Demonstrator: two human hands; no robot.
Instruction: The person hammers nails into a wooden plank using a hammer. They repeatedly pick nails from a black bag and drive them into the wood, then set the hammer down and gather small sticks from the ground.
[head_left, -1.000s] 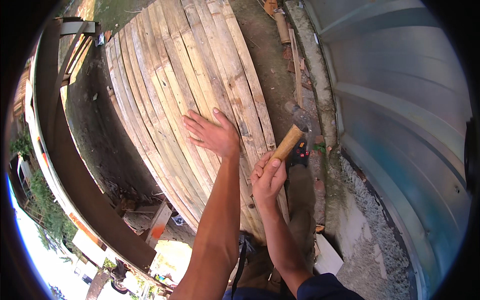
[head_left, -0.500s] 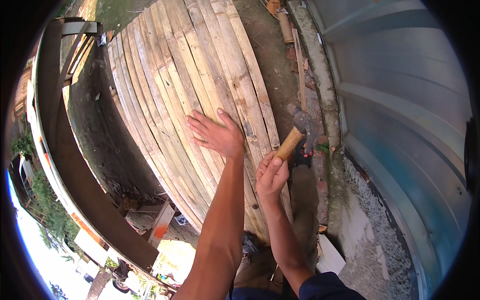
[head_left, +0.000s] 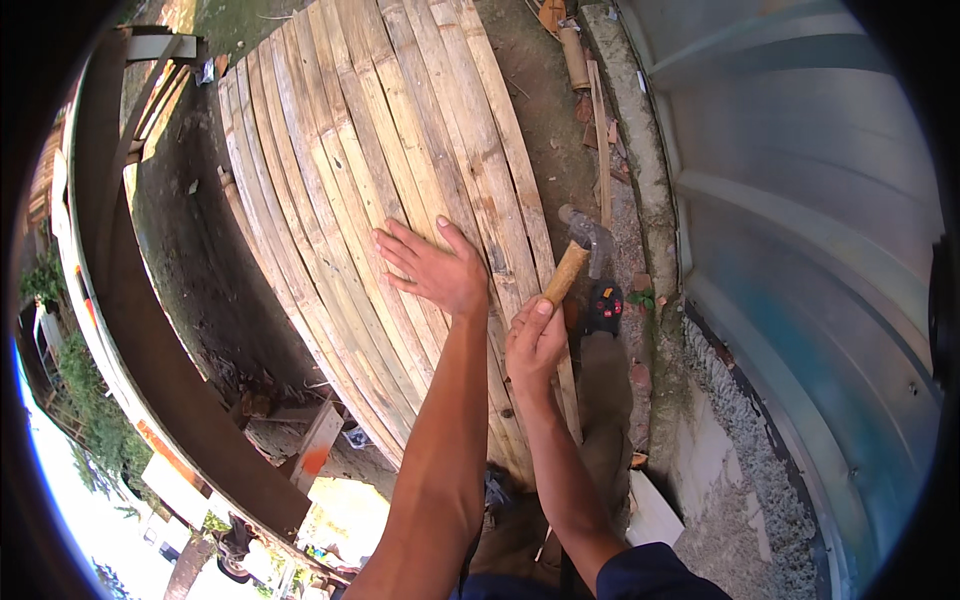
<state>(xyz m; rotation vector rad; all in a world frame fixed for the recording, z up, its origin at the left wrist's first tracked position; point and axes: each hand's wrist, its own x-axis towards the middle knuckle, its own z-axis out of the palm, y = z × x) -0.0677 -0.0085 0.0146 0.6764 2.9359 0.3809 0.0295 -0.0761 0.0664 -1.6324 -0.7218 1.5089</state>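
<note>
My left hand [head_left: 437,268] rests flat on a surface of pale split bamboo slats [head_left: 340,180], its fingers spread and its palm down. In my right hand [head_left: 537,345] is a claw hammer [head_left: 570,270], gripped by its yellowish wooden handle. The dark metal head of the hammer points up and away, over the ground just beyond the right edge of the slats. Between the slats run narrow gaps. Several small dark spots, perhaps nail heads, show on them.
A corrugated metal sheet wall [head_left: 800,200] stands at the right, above a concrete ledge [head_left: 655,150]. A thin wooden strip [head_left: 600,140] and a bamboo piece [head_left: 573,58] lie beside the ledge. To the left curves a brown panel [head_left: 150,330] with a pale edge.
My right hand and the hammer have shifted slightly to the left, and the hammer's head sits closer to the slats. The left hand stays in place.
</note>
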